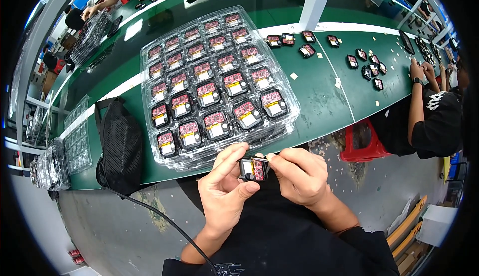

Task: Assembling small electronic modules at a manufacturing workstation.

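My left hand (222, 183) grips a small black device housing (248, 168) between thumb and fingers, just off the table's near edge. The housing is open-backed, showing a red circuit board and a pale block. With the fingers of my right hand (302, 176) pinched together, I hold a thin, metallic tool (260, 159) like tweezers across the housing's upper edge; its tip is too small to make out. Beyond my hands, a stack of clear plastic trays (291, 112) carries rows of similar housings with red boards, pale blocks and yellow strips.
A black mesh bag (119, 143) stands left of the trays, with a black cable (169, 221) running toward me. Loose housings (307, 51) lie on the green table (319, 106) to the right. A person (434, 111) works there near a red stool (364, 141). A white post (317, 4) rises behind.
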Motion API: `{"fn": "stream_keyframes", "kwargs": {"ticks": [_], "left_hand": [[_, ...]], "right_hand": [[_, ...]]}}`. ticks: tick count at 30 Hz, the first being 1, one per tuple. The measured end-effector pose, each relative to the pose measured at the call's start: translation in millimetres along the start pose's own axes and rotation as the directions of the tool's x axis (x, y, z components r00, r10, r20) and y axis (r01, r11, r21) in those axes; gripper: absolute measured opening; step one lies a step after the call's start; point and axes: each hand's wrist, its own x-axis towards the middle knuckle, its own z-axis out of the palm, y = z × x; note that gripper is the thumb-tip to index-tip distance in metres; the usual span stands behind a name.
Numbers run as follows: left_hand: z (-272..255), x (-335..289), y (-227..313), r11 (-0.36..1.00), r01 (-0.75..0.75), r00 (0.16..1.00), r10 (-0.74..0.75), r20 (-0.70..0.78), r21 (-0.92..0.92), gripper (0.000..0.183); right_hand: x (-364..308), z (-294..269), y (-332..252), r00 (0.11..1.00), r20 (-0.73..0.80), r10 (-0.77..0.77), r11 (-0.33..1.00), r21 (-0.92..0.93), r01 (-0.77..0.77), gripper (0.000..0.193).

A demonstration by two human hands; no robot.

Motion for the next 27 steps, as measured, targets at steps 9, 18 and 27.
{"fn": "stream_keyframes", "kwargs": {"ticks": [9, 18, 27], "left_hand": [[3, -1, 3, 0.965, -0.185, 0.982, 0.191, -0.015, 0.184, 0.057], [10, 10, 9, 0.345, -0.591, 0.755, 0.555, 0.349, 0.729, 0.06], [-8, 25, 36, 0.011, -0.315, 0.86, 0.426, 0.28, 0.949, 0.047]], "right_hand": [[17, -15, 0, 0.961, 0.143, 0.238, 0.923, 0.274, -0.27, 0.017], [36, -18, -26, 0.941, 0.273, 0.2, 0.874, 0.385, -0.297, 0.034], [103, -13, 47, 0.966, 0.253, -0.056, 0.943, -0.304, 0.134, 0.029]]}}
